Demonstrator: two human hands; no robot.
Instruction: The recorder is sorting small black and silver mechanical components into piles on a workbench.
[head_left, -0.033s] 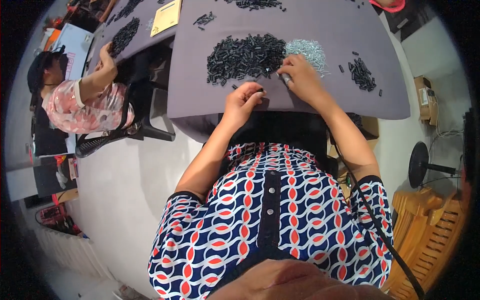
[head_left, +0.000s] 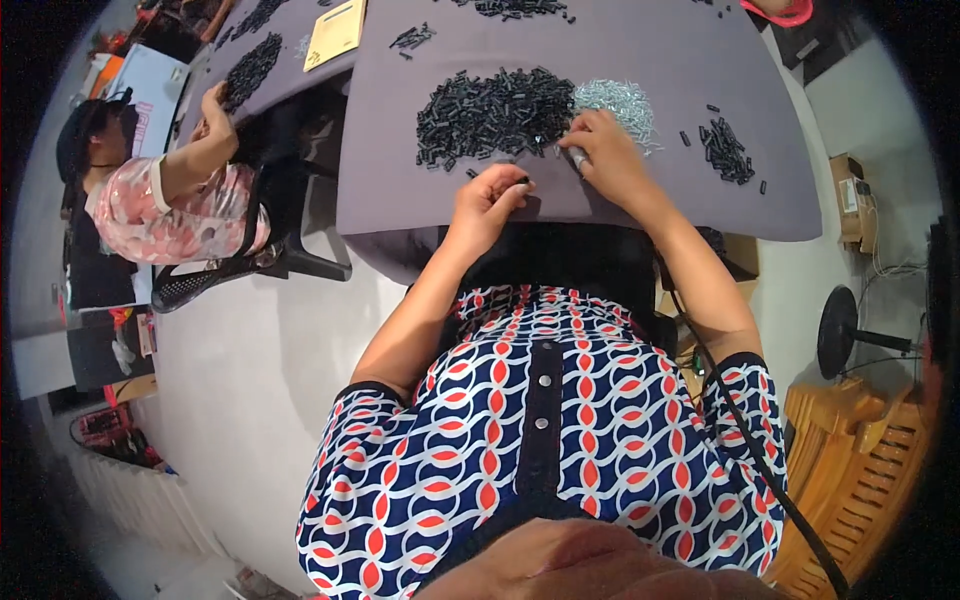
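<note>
My left hand [head_left: 485, 207] is near the table's front edge, thumb and fingers pinched on a small black piece [head_left: 524, 181]. Just to its right, my right hand [head_left: 608, 155] reaches over the near edge of a pile of small silvery pieces [head_left: 615, 102]. Its thumb and forefinger are brought together; what they pinch, if anything, is too small to make out. Something grey [head_left: 577, 155] shows at its fingers. Left of the silvery pile, and touching it, spreads a large heap of short black tube-like pieces [head_left: 490, 115].
A smaller black pile [head_left: 727, 152] lies to the right on the grey cloth-covered table [head_left: 400, 200]. A yellow booklet [head_left: 335, 35] is at the far left. Another person [head_left: 165, 205] sits at the left, hands by a black pile [head_left: 252, 72]. A black cable [head_left: 740, 430] hangs by my right arm.
</note>
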